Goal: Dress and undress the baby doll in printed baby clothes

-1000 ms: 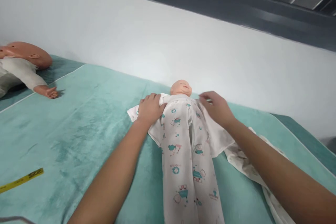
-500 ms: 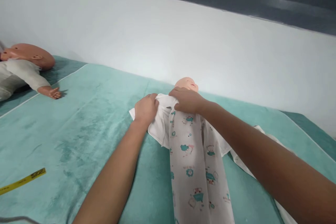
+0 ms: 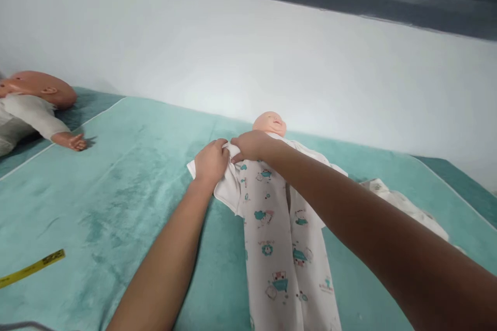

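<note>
A baby doll (image 3: pixel 269 123) lies on its back near the wall, its head showing above white clothing. Printed baby pants (image 3: pixel 267 227), white with teal pictures, stretch down from its body toward me. My left hand (image 3: pixel 212 162) is closed on the sleeve of the white baby shirt (image 3: pixel 229 191) at the doll's side. Close beside it, my right hand (image 3: pixel 250 146) pinches the same shirt near the shoulder, its arm crossing over the doll's chest. The doll's arms are hidden by cloth and my hands.
Another doll (image 3: pixel 37 103) in pale clothes lies at the far left. A yellow strip (image 3: pixel 33 269) rests on the teal cover (image 3: pixel 128 207). To the right, behind my forearm, is a crumpled white printed cloth (image 3: pixel 404 207). A white wall (image 3: pixel 248 51) rises at the back.
My right hand has shifted left along the shirt, away from the doll's neck and closer to my left hand. My left hand keeps its hold. The view has moved slightly.
</note>
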